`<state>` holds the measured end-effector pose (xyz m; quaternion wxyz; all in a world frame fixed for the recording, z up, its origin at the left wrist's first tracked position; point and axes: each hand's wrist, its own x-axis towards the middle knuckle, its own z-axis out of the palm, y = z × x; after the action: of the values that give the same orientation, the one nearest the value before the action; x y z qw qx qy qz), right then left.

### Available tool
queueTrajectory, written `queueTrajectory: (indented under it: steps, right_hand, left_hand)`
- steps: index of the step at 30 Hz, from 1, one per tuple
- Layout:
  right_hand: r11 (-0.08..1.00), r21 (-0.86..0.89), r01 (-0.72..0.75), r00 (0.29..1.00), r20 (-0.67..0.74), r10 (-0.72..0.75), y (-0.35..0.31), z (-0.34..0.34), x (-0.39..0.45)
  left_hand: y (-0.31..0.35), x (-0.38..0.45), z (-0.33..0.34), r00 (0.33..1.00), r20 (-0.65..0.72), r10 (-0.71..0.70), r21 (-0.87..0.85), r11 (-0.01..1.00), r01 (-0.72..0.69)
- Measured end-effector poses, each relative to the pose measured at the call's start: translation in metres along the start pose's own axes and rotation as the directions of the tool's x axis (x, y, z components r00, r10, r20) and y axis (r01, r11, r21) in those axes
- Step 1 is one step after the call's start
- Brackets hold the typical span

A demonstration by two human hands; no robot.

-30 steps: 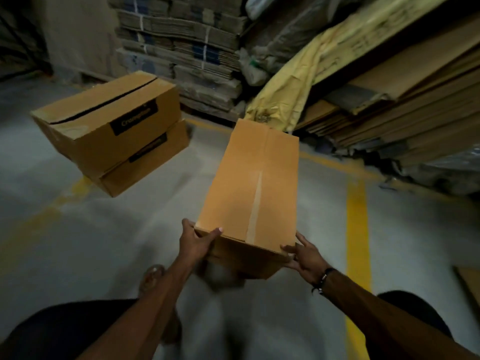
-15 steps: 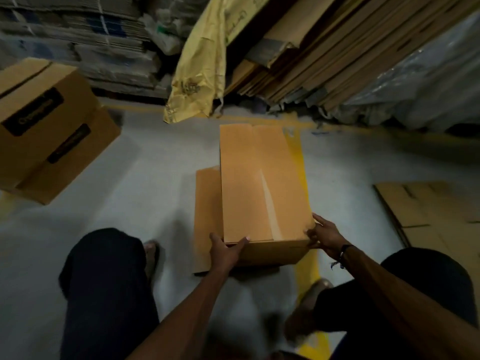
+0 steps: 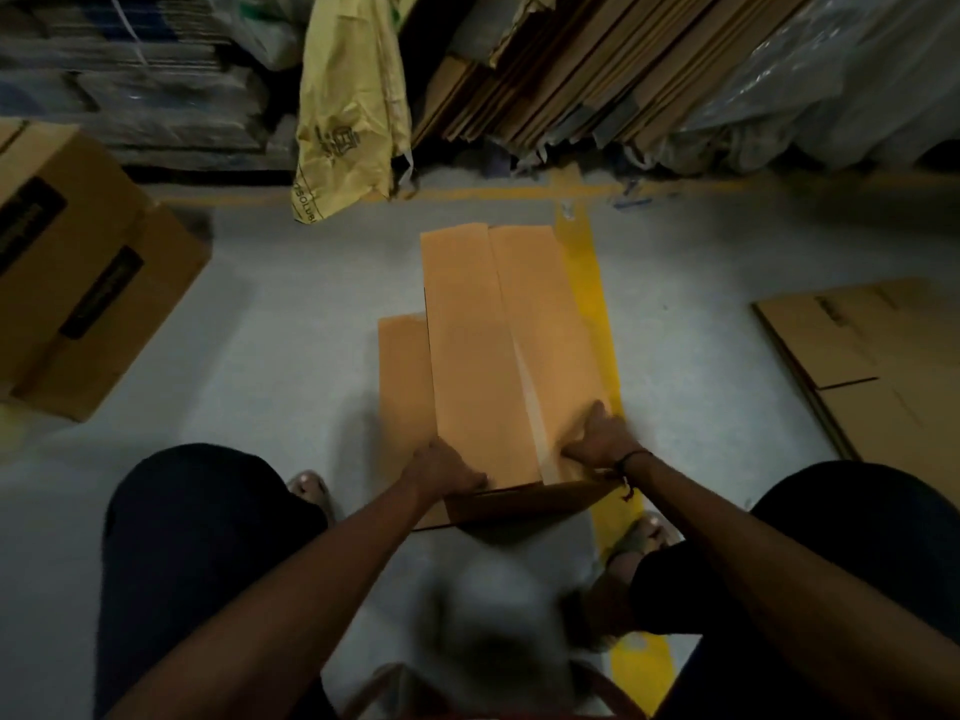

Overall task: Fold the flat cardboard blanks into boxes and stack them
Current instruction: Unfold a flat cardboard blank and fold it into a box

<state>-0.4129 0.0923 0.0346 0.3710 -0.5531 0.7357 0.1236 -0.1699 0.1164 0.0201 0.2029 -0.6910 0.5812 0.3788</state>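
Observation:
A folded orange-brown cardboard box (image 3: pixel 498 350) stands on the grey floor in front of me, its two top flaps meeting along a long seam. One side flap (image 3: pixel 402 376) sticks out flat to its left. My left hand (image 3: pixel 447 467) presses on the near left corner of the top, fingers curled. At the near right corner my right hand (image 3: pixel 597 436) grips the top flap by the seam. Two finished boxes (image 3: pixel 78 283) are stacked at the left. A pile of flat blanks (image 3: pixel 872 366) lies on the floor at the right.
Bundled cardboard sheets (image 3: pixel 597 70) and a yellow sack (image 3: pixel 348 111) lean along the far wall. A yellow floor line (image 3: pixel 587 288) runs under the box's right side. My knees frame the box on both sides, and a sandalled foot (image 3: pixel 644 537) is near its right corner.
The box came down from the air to the floor. Both hands shifted from its near side edges onto its top. My view swung right and down, pushing the stacked boxes to the left edge.

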Motion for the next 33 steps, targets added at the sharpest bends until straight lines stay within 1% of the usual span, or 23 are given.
queueTrajectory:
  steps: [2, 3, 5, 6, 10, 12, 14, 18, 22, 25, 29, 33]
  right_hand:
    - [0.975, -0.198, 0.097, 0.995, -0.012, -0.101, -0.021, -0.010, 0.001]
    - [0.959, -0.246, 0.141, 0.988, -0.021, -0.151, -0.031, -0.017, 0.000]
    - [0.939, -0.285, 0.192, 0.975, -0.053, -0.216, -0.046, -0.030, -0.003]
    - [0.938, -0.286, 0.196, 0.974, -0.056, -0.220, -0.049, -0.035, -0.002]
    - [0.935, -0.340, 0.100, 0.992, -0.035, -0.119, -0.057, -0.032, 0.015]
    - [0.932, -0.355, 0.072, 0.996, -0.029, -0.088, -0.059, -0.024, 0.032]
    - [0.930, -0.364, 0.060, 0.998, -0.012, -0.070, -0.060, -0.014, 0.046]
    - [0.921, -0.381, 0.083, 0.996, 0.073, -0.060, -0.055, -0.006, 0.054]
    - [0.950, -0.292, 0.113, 0.991, 0.101, -0.086, -0.046, -0.018, 0.059]
    - [0.960, -0.240, 0.143, 0.987, 0.109, -0.120, -0.040, -0.029, 0.061]
    - [0.969, -0.207, 0.134, 0.989, 0.094, -0.116, -0.038, -0.044, 0.061]
    - [0.974, -0.193, 0.115, 0.993, -0.006, -0.118, -0.042, -0.050, 0.058]
  left_hand:
    - [0.007, -0.005, -0.015, 0.992, -0.106, 0.070, 0.189, 0.981, -0.049]
    - [0.010, -0.009, -0.022, 0.984, -0.130, 0.124, 0.268, 0.960, -0.085]
    - [0.016, -0.017, -0.032, 0.970, -0.137, 0.203, 0.390, 0.911, -0.136]
    - [0.018, -0.017, -0.034, 0.969, -0.118, 0.217, 0.412, 0.898, -0.151]
    - [0.036, -0.010, -0.030, 0.976, -0.007, 0.217, 0.373, 0.906, -0.199]
    - [0.049, -0.008, -0.025, 0.961, 0.014, 0.276, 0.371, 0.891, -0.262]
    - [0.057, -0.005, -0.017, 0.946, 0.005, 0.323, 0.360, 0.883, -0.303]
    - [0.062, 0.003, 0.001, 0.939, -0.022, 0.342, 0.350, 0.883, -0.313]
    - [0.074, 0.015, 0.002, 0.947, 0.052, 0.317, 0.292, 0.902, -0.318]
    - [0.081, 0.013, -0.005, 0.926, 0.080, 0.369, 0.332, 0.866, -0.374]
    - [0.080, -0.007, -0.013, 0.907, 0.041, 0.420, 0.308, 0.858, -0.411]
    - [0.064, -0.027, -0.023, 0.878, -0.025, 0.477, 0.224, 0.859, -0.460]
